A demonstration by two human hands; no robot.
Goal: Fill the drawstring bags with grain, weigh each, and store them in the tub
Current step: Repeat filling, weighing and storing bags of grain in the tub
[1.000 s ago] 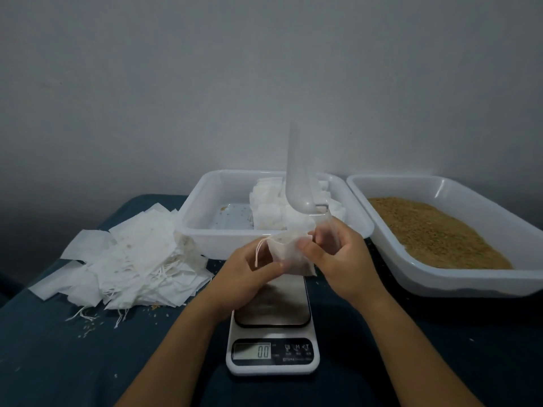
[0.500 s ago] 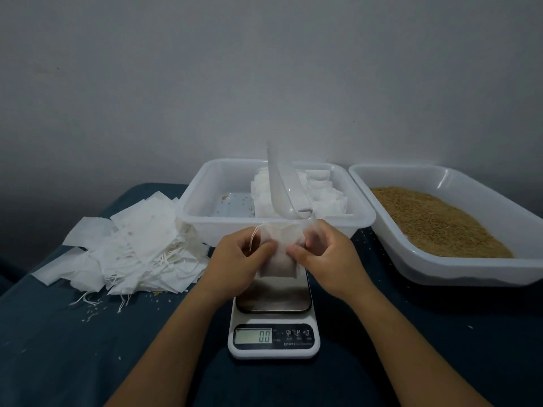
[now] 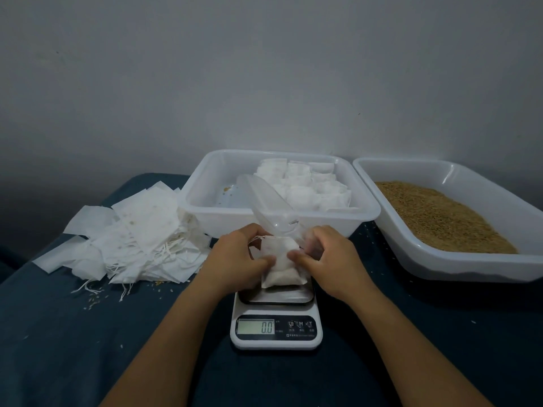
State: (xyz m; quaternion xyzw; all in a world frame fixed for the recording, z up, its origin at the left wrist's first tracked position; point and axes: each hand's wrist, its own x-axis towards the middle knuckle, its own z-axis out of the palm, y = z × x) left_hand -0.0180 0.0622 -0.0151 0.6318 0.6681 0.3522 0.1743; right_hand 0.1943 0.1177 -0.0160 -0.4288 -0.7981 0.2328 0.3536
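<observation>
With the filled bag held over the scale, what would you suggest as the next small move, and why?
Probably let go: both the left hand and right hand grip the bag at the scale, whose display reads 0.0.

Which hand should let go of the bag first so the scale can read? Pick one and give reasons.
Left. The right hand also holds the clear scoop, so it is encumbered. The left hand only pinches the filled bag, which sits at the scale platform, display at 0.0.
</observation>
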